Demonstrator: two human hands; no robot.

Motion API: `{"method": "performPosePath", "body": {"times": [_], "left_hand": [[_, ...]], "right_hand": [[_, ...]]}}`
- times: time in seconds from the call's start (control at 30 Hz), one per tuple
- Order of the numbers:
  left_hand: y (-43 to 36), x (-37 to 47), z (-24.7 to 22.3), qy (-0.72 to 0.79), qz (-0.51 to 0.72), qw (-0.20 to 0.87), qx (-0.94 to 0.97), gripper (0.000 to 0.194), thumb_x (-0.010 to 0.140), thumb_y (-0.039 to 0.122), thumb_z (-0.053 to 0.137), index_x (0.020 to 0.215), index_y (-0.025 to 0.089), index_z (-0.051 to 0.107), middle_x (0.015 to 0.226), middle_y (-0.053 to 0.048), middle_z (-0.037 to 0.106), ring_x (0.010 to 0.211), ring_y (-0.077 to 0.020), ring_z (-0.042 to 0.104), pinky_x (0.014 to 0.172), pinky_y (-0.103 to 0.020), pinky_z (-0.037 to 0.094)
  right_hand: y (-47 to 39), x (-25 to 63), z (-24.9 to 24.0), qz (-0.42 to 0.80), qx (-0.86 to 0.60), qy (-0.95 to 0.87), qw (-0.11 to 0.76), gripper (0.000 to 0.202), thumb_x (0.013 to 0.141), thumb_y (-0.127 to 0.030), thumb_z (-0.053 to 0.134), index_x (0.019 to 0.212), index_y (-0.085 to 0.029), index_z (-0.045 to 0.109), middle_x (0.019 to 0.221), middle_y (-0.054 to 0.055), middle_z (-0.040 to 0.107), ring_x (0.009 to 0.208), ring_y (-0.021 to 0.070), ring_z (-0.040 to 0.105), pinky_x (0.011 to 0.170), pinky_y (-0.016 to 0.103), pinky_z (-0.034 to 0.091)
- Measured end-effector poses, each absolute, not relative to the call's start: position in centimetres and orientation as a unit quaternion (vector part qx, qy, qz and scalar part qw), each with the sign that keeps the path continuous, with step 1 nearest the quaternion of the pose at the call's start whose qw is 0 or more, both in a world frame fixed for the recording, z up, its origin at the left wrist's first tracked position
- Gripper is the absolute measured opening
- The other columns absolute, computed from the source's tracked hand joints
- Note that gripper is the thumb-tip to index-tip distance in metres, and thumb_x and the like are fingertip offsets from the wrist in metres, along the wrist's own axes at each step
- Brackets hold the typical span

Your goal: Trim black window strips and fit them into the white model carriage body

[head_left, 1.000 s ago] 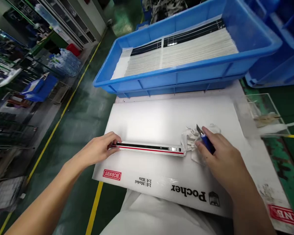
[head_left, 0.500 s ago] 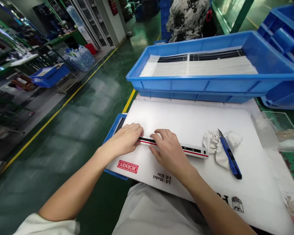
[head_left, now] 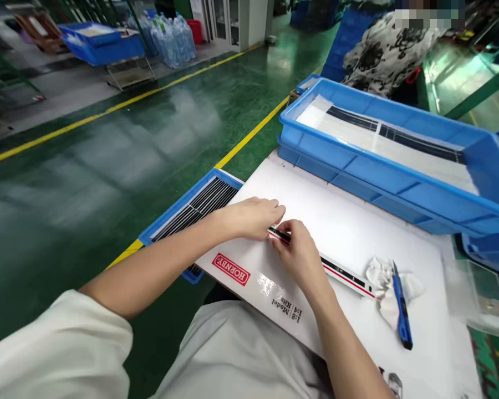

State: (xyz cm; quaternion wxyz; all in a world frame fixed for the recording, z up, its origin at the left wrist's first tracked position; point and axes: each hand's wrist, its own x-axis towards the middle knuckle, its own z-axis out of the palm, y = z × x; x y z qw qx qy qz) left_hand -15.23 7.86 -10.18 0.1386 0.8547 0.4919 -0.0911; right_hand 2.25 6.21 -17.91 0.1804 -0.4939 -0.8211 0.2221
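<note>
A long white model train carriage (head_left: 346,273), with a black window band and a red stripe, lies across the white foam-covered board (head_left: 316,205). My left hand (head_left: 258,217) is closed at its far left end, fingers curled down over it. Close beside it, my right hand (head_left: 298,249) grips the carriage between thumb and fingers. Both hands hide parts of the carriage, and the left fingertips are mostly out of sight. To the right of the carriage's free end lies a crumpled white cloth (head_left: 385,288), with a blue utility knife (head_left: 402,310) resting on it.
A large blue bin (head_left: 382,166) holding long white and black-striped pieces stands at the board's back edge. Another blue tray (head_left: 178,208) with rows of black-striped pieces sits lower left. A clear plastic box (head_left: 482,293) is at right. A person in a patterned top (head_left: 393,50) is beyond the bin.
The view has swung left, showing more of the lower-left tray. My hands have come closer together at the carriage's left end and still hold it.
</note>
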Motion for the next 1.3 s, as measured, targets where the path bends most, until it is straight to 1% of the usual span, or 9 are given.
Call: {"method": "performPosePath", "body": {"times": [0.1, 0.23, 0.6, 0.77, 0.83, 0.93, 1.03, 1.17, 1.3], "left_hand": [[7.5, -15.7, -10.5, 0.488, -0.063, 0.124, 0.862, 0.014, 0.094, 0.021, 0.064, 0.107, 0.016, 0.069, 0.116, -0.013, 0.073, 0.107, -0.0285, 0.067, 0.087, -0.037, 0.045], [7.0, -16.0, -11.1, 0.489, -0.030, 0.110, 0.865, 0.010, 0.093, 0.019, 0.067, 0.102, 0.015, 0.070, 0.110, -0.013, 0.075, 0.104, -0.0280, 0.068, 0.087, -0.037, 0.045], [6.4, -16.1, -12.1, 0.506, 0.030, 0.125, 0.853, 0.021, 0.088, 0.015, 0.071, 0.109, 0.011, 0.072, 0.114, -0.018, 0.075, 0.108, -0.0326, 0.068, 0.080, -0.038, 0.045], [7.1, -15.9, -12.2, 0.496, 0.038, 0.160, 0.853, 0.010, 0.084, 0.019, 0.077, 0.094, 0.016, 0.075, 0.101, -0.014, 0.078, 0.088, -0.0285, 0.071, 0.070, -0.037, 0.044], [7.2, -15.9, -12.2, 0.491, 0.042, 0.169, 0.854, 0.011, 0.085, 0.021, 0.077, 0.095, 0.017, 0.075, 0.100, -0.012, 0.078, 0.084, -0.0267, 0.070, 0.068, -0.036, 0.043], [7.0, -16.3, -12.1, 0.490, 0.057, 0.161, 0.855, 0.022, 0.084, 0.020, 0.077, 0.106, 0.017, 0.072, 0.111, -0.013, 0.076, 0.098, -0.0285, 0.069, 0.076, -0.036, 0.045], [6.4, -17.2, -12.4, 0.492, 0.074, 0.149, 0.855, 0.022, 0.088, 0.022, 0.076, 0.109, 0.017, 0.071, 0.119, -0.014, 0.073, 0.111, -0.0297, 0.065, 0.090, -0.037, 0.044], [5.2, -18.6, -14.0, 0.525, 0.126, 0.194, 0.819, 0.034, 0.094, 0.035, 0.075, 0.122, 0.019, 0.068, 0.126, -0.010, 0.073, 0.120, -0.0278, 0.064, 0.102, -0.037, 0.041], [3.4, -18.8, -16.3, 0.550, 0.222, 0.219, 0.775, 0.032, 0.093, 0.034, 0.078, 0.121, 0.019, 0.071, 0.126, -0.008, 0.074, 0.123, -0.0259, 0.064, 0.108, -0.037, 0.040]], "right_hand": [[6.2, 2.4, -18.0, 0.233, -0.501, -0.814, 0.179, 0.026, 0.102, -0.037, 0.070, 0.118, -0.017, 0.069, 0.116, 0.007, 0.071, 0.101, 0.0231, 0.070, 0.089, 0.044, 0.061], [6.2, 2.7, -17.7, 0.254, -0.504, -0.806, 0.178, 0.027, 0.102, -0.037, 0.070, 0.118, -0.017, 0.068, 0.114, 0.007, 0.071, 0.098, 0.0223, 0.071, 0.086, 0.043, 0.061], [5.9, 2.7, -16.6, 0.262, -0.505, -0.806, 0.163, 0.027, 0.101, -0.038, 0.071, 0.118, -0.016, 0.068, 0.110, 0.006, 0.071, 0.092, 0.0205, 0.070, 0.083, 0.041, 0.061], [5.7, 2.6, -16.4, 0.246, -0.518, -0.804, 0.158, 0.026, 0.101, -0.037, 0.071, 0.117, -0.016, 0.068, 0.112, 0.006, 0.071, 0.096, 0.0219, 0.071, 0.087, 0.043, 0.061], [5.7, 2.6, -16.4, 0.245, -0.521, -0.803, 0.155, 0.026, 0.101, -0.037, 0.071, 0.117, -0.016, 0.068, 0.112, 0.006, 0.071, 0.096, 0.0217, 0.071, 0.086, 0.043, 0.061], [6.0, 2.5, -16.2, 0.248, -0.520, -0.804, 0.146, 0.026, 0.101, -0.037, 0.071, 0.116, -0.016, 0.068, 0.109, 0.005, 0.071, 0.091, 0.0204, 0.070, 0.083, 0.041, 0.061], [6.2, 2.4, -16.1, 0.249, -0.515, -0.809, 0.140, 0.026, 0.101, -0.038, 0.071, 0.116, -0.016, 0.068, 0.108, 0.005, 0.071, 0.091, 0.0202, 0.070, 0.082, 0.040, 0.061], [6.2, 2.3, -16.0, 0.243, -0.504, -0.817, 0.139, 0.026, 0.101, -0.038, 0.071, 0.115, -0.016, 0.068, 0.109, 0.006, 0.071, 0.094, 0.0215, 0.070, 0.084, 0.041, 0.060], [5.9, 2.5, -15.7, 0.238, -0.491, -0.826, 0.142, 0.026, 0.101, -0.039, 0.071, 0.115, -0.017, 0.068, 0.109, 0.006, 0.070, 0.096, 0.0221, 0.069, 0.085, 0.042, 0.060]]}}
